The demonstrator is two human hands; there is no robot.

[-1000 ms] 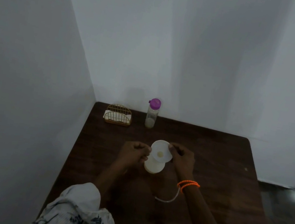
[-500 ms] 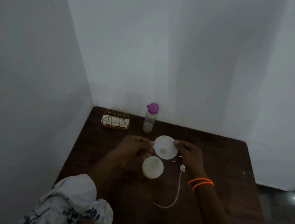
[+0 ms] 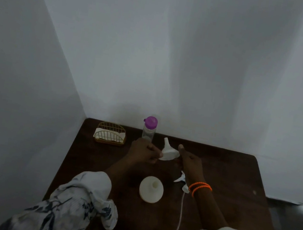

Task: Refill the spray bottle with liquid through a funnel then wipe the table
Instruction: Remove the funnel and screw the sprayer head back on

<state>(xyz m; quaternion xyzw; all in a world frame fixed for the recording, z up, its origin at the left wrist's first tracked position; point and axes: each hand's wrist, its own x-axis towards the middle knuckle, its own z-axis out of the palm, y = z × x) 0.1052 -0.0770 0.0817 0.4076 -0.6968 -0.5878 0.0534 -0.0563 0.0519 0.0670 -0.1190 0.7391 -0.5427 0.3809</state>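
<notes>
Beyond the spray bottle (image 3: 151,189), which stands uncapped on the dark surface (image 3: 227,173), a white funnel (image 3: 169,152) is held aloft, spout tilted up and away. Left hand (image 3: 143,151): fingers (image 3: 154,149) curled, pinching the funnel's rim. Right hand (image 3: 191,159): fingers at the opposite rim, thumb raised; grip unclear. Right of the bottle: spray head (image 3: 181,178) with its tube (image 3: 179,220), lying flat. Behind the bottle, near the wall (image 3: 176,58): purple-capped bottle (image 3: 150,128), wire holder (image 3: 110,133) with white napkins. Judgement: funnel wants turning spout-down and seating squarely in the open neck before pouring. Room dim, walls plain white, surface set into a corner.
</notes>
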